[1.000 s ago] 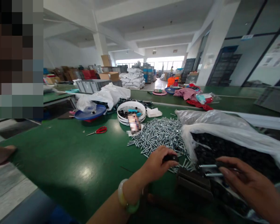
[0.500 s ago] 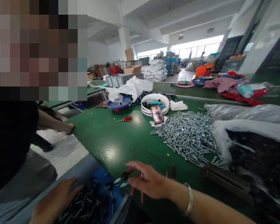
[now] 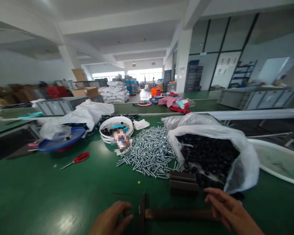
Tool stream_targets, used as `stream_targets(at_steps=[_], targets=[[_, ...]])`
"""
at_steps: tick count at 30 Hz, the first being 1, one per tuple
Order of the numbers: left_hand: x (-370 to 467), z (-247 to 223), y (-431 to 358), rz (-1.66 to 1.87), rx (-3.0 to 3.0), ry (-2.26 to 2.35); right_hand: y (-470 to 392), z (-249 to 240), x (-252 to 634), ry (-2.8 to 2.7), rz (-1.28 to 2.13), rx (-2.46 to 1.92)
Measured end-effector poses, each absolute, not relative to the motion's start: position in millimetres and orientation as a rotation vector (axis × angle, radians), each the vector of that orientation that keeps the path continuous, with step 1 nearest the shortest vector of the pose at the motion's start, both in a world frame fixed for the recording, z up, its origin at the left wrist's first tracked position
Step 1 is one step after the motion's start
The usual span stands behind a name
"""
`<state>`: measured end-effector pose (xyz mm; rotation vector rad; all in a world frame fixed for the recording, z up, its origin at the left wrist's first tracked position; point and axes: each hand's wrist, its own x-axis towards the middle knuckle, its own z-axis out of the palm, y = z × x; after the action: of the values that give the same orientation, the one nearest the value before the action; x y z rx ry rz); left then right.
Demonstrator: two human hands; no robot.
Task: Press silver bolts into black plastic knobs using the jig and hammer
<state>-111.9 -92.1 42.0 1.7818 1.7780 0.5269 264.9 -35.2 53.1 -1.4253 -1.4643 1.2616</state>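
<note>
My left hand (image 3: 111, 218) hovers low over the green table (image 3: 51, 195), fingers curled, beside the left end of a dark brown bar-shaped fixture (image 3: 176, 213); whether it touches it is unclear. My right hand (image 3: 229, 212) rests at the bar's right end with fingers spread. Just beyond stands a dark brown block (image 3: 183, 186). A heap of silver bolts (image 3: 149, 153) lies in the middle. A white plastic bag (image 3: 245, 156) full of small black parts (image 3: 205, 156) lies open to the right of the bolts.
Red-handled scissors (image 3: 77, 159) lie at the left. A blue dish (image 3: 61, 143), stacked white bowls (image 3: 116, 127) and more plastic bags sit behind. A white tray (image 3: 276, 161) lies at the right. Grey crates, sacks and cartons fill the hall beyond.
The view swung back from the left edge to the table's middle. Both hands left the blue bin of parts and now sit at the dark bar's ends. The person at the left is out of view.
</note>
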Motion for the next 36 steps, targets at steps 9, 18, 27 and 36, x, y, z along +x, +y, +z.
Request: stream_targets(at_steps=[9,18,27,36], targets=[[-18,39,55,0.632,2.095,1.378,-48,18,332,-1.485,0.999,-1.683],[-7,23,77,0.658,2.085,1.364,34,47,303,-2.043,0.337,-1.658],[-21,25,73,0.706,1.905,1.309,109,53,280,-2.187,0.046,-1.878],[-8,41,58,0.822,1.778,1.196,93,86,248,-2.033,0.744,-1.505]])
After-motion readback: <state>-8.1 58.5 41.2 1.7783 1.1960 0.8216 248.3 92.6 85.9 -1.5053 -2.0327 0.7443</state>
